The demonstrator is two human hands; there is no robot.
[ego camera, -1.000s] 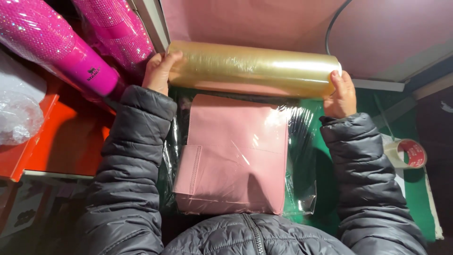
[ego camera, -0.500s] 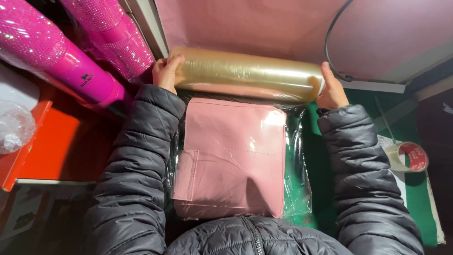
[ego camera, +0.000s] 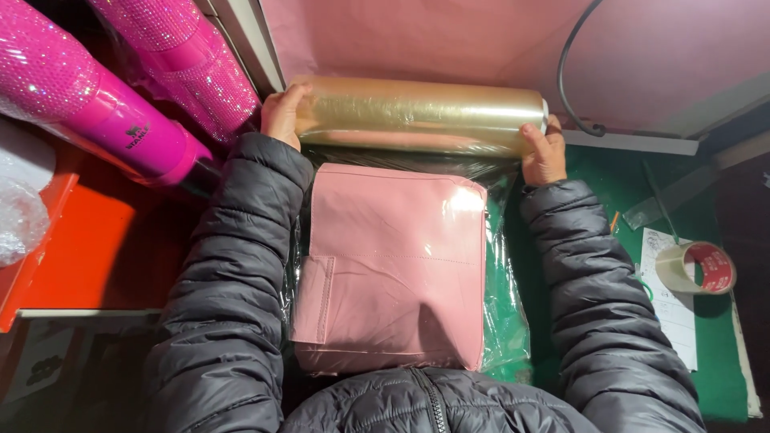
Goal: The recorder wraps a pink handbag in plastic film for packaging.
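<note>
Nearest the camera, the collar and zip of a dark padded jacket [ego camera: 425,401] fill the bottom edge, both sleeves reaching away from the wearer. Between the sleeves lies a pink folded item [ego camera: 393,273], flat on the green worktop [ego camera: 714,345], covered by clear film [ego camera: 505,321] that runs back to the roll. Film shows glare and wrinkles along the item's right edge.

Beyond it, a roll of clear film [ego camera: 417,112] lies crosswise, one end to each side. Left hand [ego camera: 282,114] is clenched over the roll's left end; right hand [ego camera: 544,152] is clenched over the right end, thumb on top.

Right of the right sleeve: a roll of tape [ego camera: 695,268] resting on a white paper sheet [ego camera: 670,305], well apart from the hands.

Left, further back: two glittery pink cylinders [ego camera: 120,88] lying at an angle over an orange surface [ego camera: 80,256]. Behind the film roll, a pink board [ego camera: 449,40] with a black cable [ego camera: 569,88] looping across it.
</note>
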